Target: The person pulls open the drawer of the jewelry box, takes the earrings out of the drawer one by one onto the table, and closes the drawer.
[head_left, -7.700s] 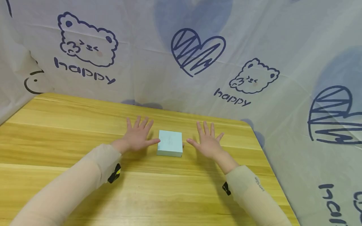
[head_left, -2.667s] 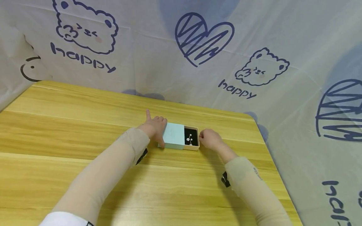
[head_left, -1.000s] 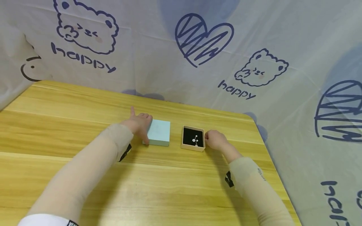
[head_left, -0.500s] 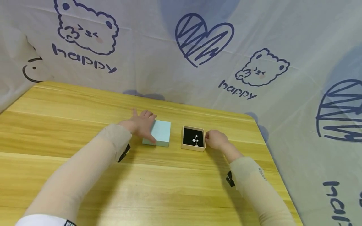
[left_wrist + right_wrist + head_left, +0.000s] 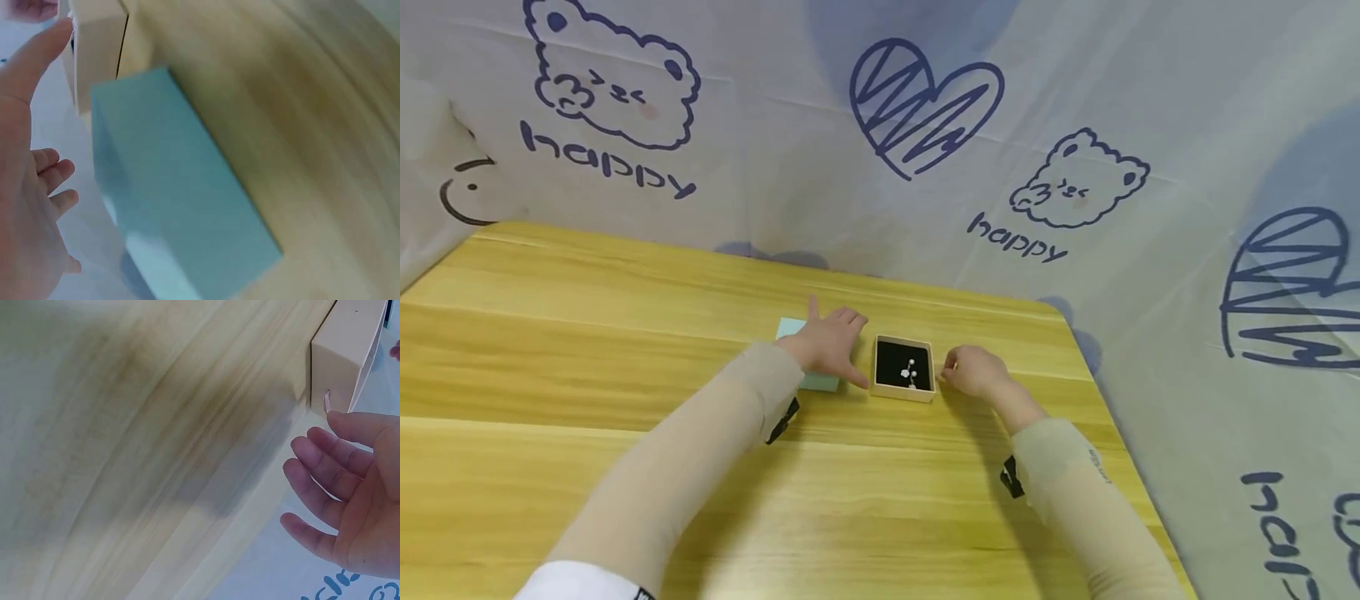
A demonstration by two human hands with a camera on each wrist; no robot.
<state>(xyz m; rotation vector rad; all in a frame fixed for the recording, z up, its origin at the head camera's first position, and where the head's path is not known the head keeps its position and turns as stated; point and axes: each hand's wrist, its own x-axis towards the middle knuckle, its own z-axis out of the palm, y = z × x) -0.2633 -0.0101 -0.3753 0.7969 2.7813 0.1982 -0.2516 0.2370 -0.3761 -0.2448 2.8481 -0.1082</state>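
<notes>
The light blue box sleeve (image 5: 822, 382) lies on the table, partly hidden in the head view by my left hand (image 5: 831, 343), which reaches over it with fingers and thumb spread. Just right of it sits the cream drawer tray (image 5: 901, 395), separate from the sleeve. White jewellery (image 5: 910, 373), like earrings with pearls and a flower, rests on its black lining. In the left wrist view nothing is in my palm, and the thumb points at the tray. My right hand (image 5: 973, 371) hovers beside the tray's right side, fingers relaxed, thumb tip by a small ribbon tab (image 5: 327, 401).
A yellow wooden table (image 5: 820, 508) carries the box parts. Behind and to the right hangs a pale cloth (image 5: 775, 150) printed with bears and hearts. The table's right edge runs past my right forearm.
The tray was pulled out of the sleeve to the right. Since then my left hand has let go of the sleeve and moved right toward the tray; my right fingers have loosened from the tab.
</notes>
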